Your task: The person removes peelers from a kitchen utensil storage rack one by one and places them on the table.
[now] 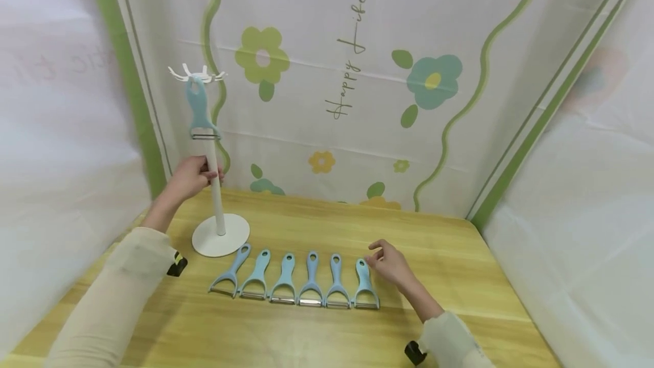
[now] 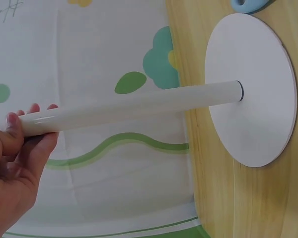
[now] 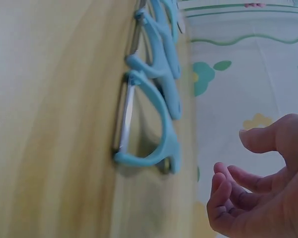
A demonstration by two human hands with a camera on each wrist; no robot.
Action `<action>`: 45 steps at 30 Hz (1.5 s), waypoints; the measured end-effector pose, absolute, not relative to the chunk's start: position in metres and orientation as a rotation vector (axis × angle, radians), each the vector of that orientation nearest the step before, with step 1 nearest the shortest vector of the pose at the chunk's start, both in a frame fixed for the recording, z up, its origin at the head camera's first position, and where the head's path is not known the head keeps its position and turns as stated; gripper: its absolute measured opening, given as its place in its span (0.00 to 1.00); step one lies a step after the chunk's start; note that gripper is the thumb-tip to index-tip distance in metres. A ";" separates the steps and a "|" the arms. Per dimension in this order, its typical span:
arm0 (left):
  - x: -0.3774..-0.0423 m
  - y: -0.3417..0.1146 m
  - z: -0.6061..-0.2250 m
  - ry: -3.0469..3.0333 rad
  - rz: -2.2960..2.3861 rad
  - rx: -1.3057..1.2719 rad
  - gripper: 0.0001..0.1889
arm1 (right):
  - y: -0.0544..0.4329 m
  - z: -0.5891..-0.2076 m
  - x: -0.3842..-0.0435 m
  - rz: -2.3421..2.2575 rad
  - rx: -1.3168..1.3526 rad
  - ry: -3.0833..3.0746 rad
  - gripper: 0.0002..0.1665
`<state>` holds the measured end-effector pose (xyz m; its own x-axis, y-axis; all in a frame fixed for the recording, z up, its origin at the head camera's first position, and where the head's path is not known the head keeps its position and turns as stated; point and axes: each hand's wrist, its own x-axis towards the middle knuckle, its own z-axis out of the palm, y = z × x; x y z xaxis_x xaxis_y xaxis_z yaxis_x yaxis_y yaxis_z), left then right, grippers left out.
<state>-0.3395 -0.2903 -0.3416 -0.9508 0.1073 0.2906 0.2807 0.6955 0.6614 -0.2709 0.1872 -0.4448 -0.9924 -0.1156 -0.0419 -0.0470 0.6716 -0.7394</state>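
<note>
My left hand [image 1: 188,178] grips the white pole [image 2: 134,104] of an upright stand, its thumb and fingers curled round it. Under the pole, a round white base [image 2: 268,124] sits on the table. From the hooks [image 1: 179,76] at the top hangs a light blue peeler [image 1: 198,104], blade down. Several blue Y-shaped peelers lie in a row to the right of the base, handles away from me. Just beside the handle of the rightmost peeler [image 1: 363,276] is my right hand [image 1: 392,266]. In the right wrist view its thumb and loosely bent fingers stand apart, with nothing between them.
The wooden table [image 1: 434,283] ends against a white curtain [image 1: 306,101] printed with flowers. More white curtain walls [image 1: 577,186] stand at the left and right sides. The leftmost peeler [image 1: 236,266] lies close to the stand's base.
</note>
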 end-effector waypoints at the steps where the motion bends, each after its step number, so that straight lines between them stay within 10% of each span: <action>1: -0.339 -0.290 -0.342 -2.666 -1.092 -0.306 0.09 | 0.185 -0.442 -0.272 -1.231 -0.143 2.796 0.22; 45: -0.330 -0.285 -0.332 -2.709 -0.908 -0.121 0.11 | -0.058 -0.275 -0.343 -1.563 -0.961 2.682 0.23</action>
<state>-0.3299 -0.2852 -0.3321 -0.9571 -0.0096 0.2896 0.1668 0.7990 0.5777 -0.3435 -0.0581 -0.2750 -0.8198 -0.4349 0.3724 -0.5384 0.3643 -0.7598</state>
